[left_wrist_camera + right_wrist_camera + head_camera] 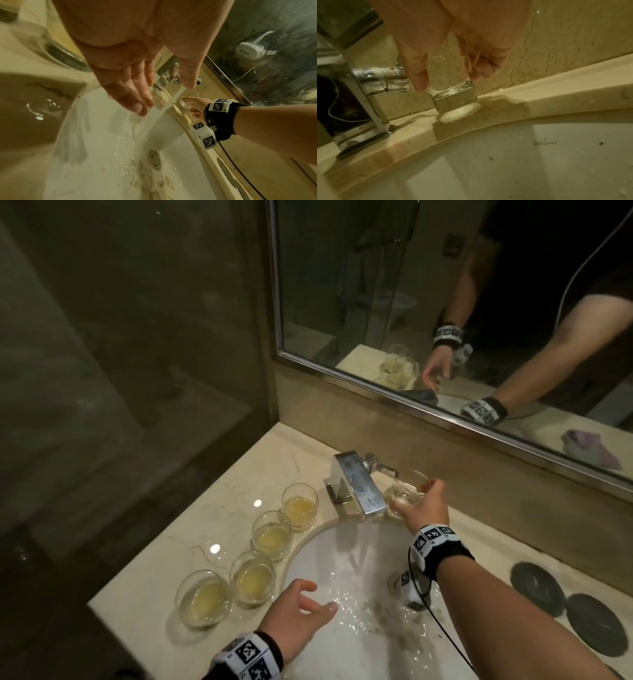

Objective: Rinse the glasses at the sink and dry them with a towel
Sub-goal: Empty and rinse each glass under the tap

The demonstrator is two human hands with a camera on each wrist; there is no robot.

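My right hand [423, 508] grips a clear empty glass [407, 489] beside the chrome faucet [356, 486], just above the marble ledge behind the basin. In the right wrist view the fingers [419, 75] wrap the glass [452, 93], whose thick base hangs slightly off the ledge. My left hand [301, 611] hovers open and wet over the white sink [329, 546], holding nothing; its fingers [137, 97] hang near the running water stream [164, 106]. Several glasses with yellow liquid [270, 534] stand in a row left of the basin.
Water splashes in the sink around the drain [154, 159]. Two dark round coasters [565, 601] lie on the counter at right. A mirror [445, 302] runs along the back wall, reflecting a purple cloth [589, 446]. A glass partition stands at left.
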